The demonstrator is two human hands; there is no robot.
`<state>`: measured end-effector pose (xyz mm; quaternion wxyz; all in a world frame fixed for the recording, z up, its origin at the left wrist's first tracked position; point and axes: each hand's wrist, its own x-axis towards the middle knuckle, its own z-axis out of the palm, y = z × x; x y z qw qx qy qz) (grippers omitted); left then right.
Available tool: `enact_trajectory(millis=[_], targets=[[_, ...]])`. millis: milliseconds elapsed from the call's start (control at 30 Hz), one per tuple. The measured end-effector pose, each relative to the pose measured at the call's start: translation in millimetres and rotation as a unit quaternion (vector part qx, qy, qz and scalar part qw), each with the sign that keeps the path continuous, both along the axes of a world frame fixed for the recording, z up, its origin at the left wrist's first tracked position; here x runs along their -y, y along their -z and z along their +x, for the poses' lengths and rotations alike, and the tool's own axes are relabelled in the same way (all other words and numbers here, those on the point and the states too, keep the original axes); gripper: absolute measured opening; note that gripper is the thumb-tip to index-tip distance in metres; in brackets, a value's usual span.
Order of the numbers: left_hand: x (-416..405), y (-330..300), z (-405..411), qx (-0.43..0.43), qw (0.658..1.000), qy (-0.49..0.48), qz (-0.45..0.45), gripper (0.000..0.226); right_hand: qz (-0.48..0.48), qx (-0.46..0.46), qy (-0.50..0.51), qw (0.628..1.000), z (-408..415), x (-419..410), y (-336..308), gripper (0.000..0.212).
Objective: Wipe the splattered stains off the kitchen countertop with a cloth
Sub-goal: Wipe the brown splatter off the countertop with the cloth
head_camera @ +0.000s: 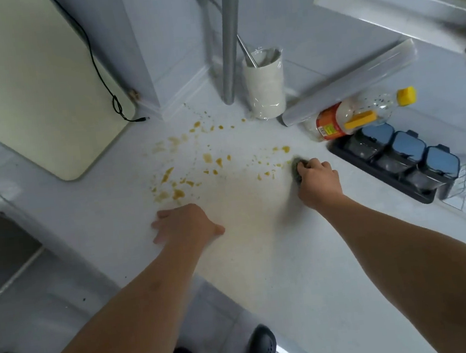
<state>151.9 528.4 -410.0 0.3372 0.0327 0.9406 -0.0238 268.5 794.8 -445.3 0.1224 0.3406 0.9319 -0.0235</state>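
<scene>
Right hand: the right hand had its fingers curled round a dark cloth, pressing it on the countertop at the right edge of the mess.
Left hand: the left hand lay flat on the surface, fingers spread, holding nothing.
Stains: yellow-brown stains dotted the counter beyond both hands.
Nearby: a bottle lay on its side beside a seasoning rack.
</scene>
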Motion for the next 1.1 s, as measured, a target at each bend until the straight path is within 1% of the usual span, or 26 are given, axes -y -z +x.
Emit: enact_trajectory(millis=[100, 200, 267, 400, 500, 567, 667, 733, 800, 900, 967, 1033, 1100], targets=[[-1.2, 2.2, 0.1, -0.018, 1.0, 0.003, -0.01, 0.082, -0.007, -0.019, 0.01, 1.0, -15.6, -19.6, 1.6, 0.048], [-0.8, 5.6, -2.0, -0.032, 0.999, 0.007, 0.004, 0.067, -0.021, -0.054, 0.029, 0.998, -29.9, -21.4, 6.1, 0.05], [-0.7, 7.2, -3.6, -0.037, 0.999, 0.007, 0.01, 0.066, -0.037, -0.081, 0.02, 0.996, -36.9, -8.3, 9.2, 0.053], [-0.8, 7.8, -4.1, -0.059, 0.998, 0.031, 0.018, 0.074, -0.083, -0.127, -0.04, 0.988, -50.2, 44.0, 13.6, 0.06], [0.3, 6.7, -4.7, -0.052, 0.997, 0.044, 0.019, 0.081, -0.113, -0.146, -0.093, 0.978, -63.0, 90.3, 14.5, 0.057], [0.5, 6.3, -5.3, -0.049, 0.998, 0.044, 0.022, 0.084, -0.128, -0.143, -0.133, 0.972, -63.7, 116.9, 15.9, 0.055], [3.0, 6.9, -4.8, -0.057, 0.997, 0.044, 0.031, 0.079, -0.127, -0.123, -0.197, 0.964, -44.7, 127.6, 19.8, 0.056], [4.1, 6.6, -3.6, -0.06, 0.997, 0.047, 0.029, 0.075, -0.103, -0.112, -0.218, 0.964, -22.6, 110.0, 20.4, 0.061], [5.8, 7.5, -2.6, -0.068, 0.996, 0.049, 0.036, 0.072, -0.074, -0.109, -0.197, 0.971, -5.2, 79.6, 19.3, 0.063], [5.7, 8.5, -2.1, -0.075, 0.995, 0.057, 0.038, 0.067, -0.04, -0.108, -0.129, 0.985, 5.8, 23.0, 13.9, 0.058], [5.3, 8.5, -2.8, -0.069, 0.995, 0.058, 0.031, 0.065, -0.036, -0.101, -0.083, 0.991, 2.0, -5.0, 11.9, 0.055], [3.3, 8.3, -3.1, -0.066, 0.996, 0.06, 0.028, 0.064, -0.038, -0.104, -0.032, 0.993, -7.9, -13.4, 12.8, 0.053], [4.2, 9.9, -3.9, -0.062, 0.996, 0.05, 0.031, 0.063, -0.042, -0.119, 0.01, 0.992, -23.2, -2.7, 15.6, 0.051]])
